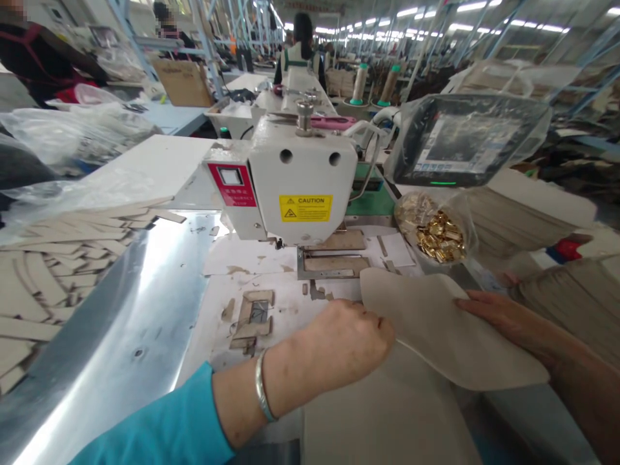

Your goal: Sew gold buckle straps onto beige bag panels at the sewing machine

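Leather panel (450, 336), left hand (349, 342) pinching, right hand (508, 320) flat, points far-left toward machine (300, 174).

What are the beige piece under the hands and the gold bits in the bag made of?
The beige piece: seemingly leather or synthetic leather, matte, bending softly under the right hand. The gold bits: likely metal, polished, with bright glints through the clear plastic bag.

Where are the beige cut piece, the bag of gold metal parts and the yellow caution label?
beige cut piece (450, 336): head view, middle of its top face.
bag of gold metal parts (411, 212): head view, its clear plastic wall.
yellow caution label (305, 208): head view, centre of the label.
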Demonstrator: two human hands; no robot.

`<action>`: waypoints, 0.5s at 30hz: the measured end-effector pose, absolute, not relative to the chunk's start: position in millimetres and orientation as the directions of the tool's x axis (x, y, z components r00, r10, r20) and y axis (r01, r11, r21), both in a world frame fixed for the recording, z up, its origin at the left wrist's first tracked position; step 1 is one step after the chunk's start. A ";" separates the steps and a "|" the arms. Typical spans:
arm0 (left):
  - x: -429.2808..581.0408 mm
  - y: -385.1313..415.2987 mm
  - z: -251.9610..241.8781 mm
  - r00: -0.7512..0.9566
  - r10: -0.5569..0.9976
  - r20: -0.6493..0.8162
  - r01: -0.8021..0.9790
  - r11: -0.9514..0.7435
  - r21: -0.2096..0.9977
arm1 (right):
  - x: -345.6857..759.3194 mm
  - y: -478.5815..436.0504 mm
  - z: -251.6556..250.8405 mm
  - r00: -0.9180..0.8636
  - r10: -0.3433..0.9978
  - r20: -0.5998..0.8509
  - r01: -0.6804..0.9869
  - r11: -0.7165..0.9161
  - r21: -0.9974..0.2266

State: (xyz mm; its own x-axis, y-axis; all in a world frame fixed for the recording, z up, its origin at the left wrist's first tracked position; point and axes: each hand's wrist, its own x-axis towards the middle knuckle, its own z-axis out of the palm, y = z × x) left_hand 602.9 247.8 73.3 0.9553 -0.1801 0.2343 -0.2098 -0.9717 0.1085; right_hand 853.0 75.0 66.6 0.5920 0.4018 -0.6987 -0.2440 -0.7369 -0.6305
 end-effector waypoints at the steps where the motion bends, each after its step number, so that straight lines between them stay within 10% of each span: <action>1: 604.4 246.7 73.7 0.948 -0.195 0.252 -0.229 -0.966 0.116 | 858.7 72.7 67.2 0.588 0.403 -0.702 -0.247 -0.737 -0.629; 9: 628.6 254.6 67.2 0.957 -0.185 0.225 -0.230 -0.954 0.192 | 874.1 60.7 69.2 0.778 0.340 -0.528 -0.159 -0.707 -0.689; 15: 613.0 282.8 45.6 0.996 0.017 0.093 -0.018 -0.931 0.365 | 874.4 106.2 37.7 0.772 0.578 -0.263 0.199 -0.613 -0.765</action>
